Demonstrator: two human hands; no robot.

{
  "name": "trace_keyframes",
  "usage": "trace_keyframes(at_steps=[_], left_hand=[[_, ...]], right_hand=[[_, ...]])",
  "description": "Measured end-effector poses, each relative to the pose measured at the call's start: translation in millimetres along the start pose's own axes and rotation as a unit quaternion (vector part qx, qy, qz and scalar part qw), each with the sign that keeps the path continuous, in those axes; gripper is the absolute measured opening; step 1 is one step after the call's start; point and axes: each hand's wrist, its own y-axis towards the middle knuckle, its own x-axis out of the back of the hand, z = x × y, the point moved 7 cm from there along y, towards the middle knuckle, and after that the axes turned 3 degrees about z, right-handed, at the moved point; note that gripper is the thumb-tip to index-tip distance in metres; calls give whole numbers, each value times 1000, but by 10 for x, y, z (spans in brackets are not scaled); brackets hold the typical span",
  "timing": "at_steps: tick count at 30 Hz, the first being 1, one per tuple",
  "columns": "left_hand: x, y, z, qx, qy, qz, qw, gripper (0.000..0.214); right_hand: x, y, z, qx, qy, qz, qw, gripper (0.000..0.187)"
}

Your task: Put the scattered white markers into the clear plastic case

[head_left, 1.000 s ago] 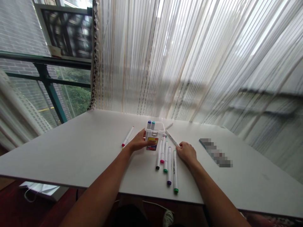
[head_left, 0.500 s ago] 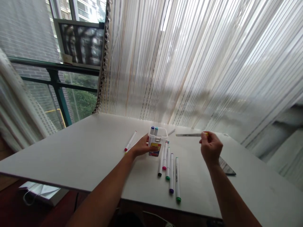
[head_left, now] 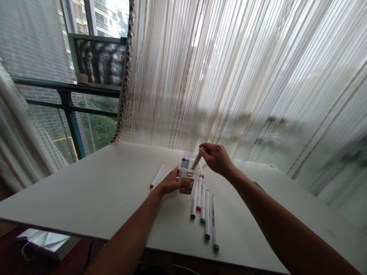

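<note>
My left hand (head_left: 170, 182) is wrapped round the left side of a clear plastic box (head_left: 188, 174) with a coloured label on its front. Two markers, one with a dark blue end (head_left: 183, 162) and one with a light blue end (head_left: 187, 162), stand upright inside it. Pinched in my right hand (head_left: 216, 157) is a marker with a yellow end (head_left: 196, 160), tilted, its lower tip inside the box opening. In front and to the right of the box lie several white markers (head_left: 207, 214) with black, pink, green and purple ends.
Left of the box, a red-ended marker (head_left: 157, 175) lies on the white table (head_left: 94, 191), with a yellow-ended one partly behind my left hand. A dark flat object (head_left: 258, 186) shows behind my right forearm. Striped curtains (head_left: 229, 76) hang along the table's far edge.
My right hand has moved left from the table's right side, bringing the yellow-ended marker from level to steeply tilted in the box opening. My left hand still holds the box.
</note>
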Motion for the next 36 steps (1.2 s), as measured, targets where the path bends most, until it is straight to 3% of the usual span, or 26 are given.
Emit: trace_keyframes(at_steps=[3,7,16,36], left_hand=[[7,-3,-6,0,2,-5,1000,53],[26,-1,-2,0,7,-14,1000,54],[36,6,12,-1,10,-15,1000,54],[15,-11,-45,-6,19,-18,1000,48]], right_hand=[[-277,28,51,12,-73,102,992,22],[-481,25,21,11,-119,152,981,18],[-586,25,-6,18,-126,159,979,13],[-520,1,2,-2,-63,156,986,26]])
